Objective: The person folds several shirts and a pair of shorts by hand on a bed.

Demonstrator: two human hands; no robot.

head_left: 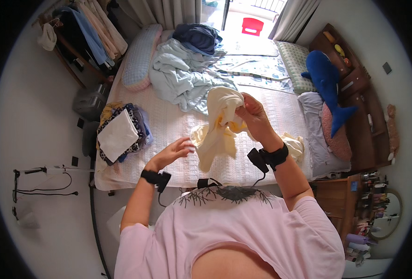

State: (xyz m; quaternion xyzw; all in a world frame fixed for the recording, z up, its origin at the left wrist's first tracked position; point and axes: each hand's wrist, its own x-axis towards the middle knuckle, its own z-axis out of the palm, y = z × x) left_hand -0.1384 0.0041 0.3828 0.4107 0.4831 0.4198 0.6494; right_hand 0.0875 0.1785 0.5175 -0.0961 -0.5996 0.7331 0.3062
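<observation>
My right hand [256,120] pinches a pale yellow garment [220,109] and holds it up over the bed. The cloth hangs down in loose folds, with its lower part dangling above the quilted bedspread [166,135]. My left hand [173,153] is beside the garment's lower left edge, fingers spread and holding nothing. Whether its fingertips touch the cloth I cannot tell. Another pale yellow cloth [292,146] lies crumpled on the bed, partly behind my right wrist. To the left sits a stack of folded clothes with a white folded cloth [118,135] on top.
A rumpled light blue blanket [178,74] and a dark blue bundle [196,38] lie farther back. Pillows, including a green checked one [295,65], and a blue whale plush [324,79] line the right side by a wooden headboard [362,111]. A grey suitcase [89,100] stands left.
</observation>
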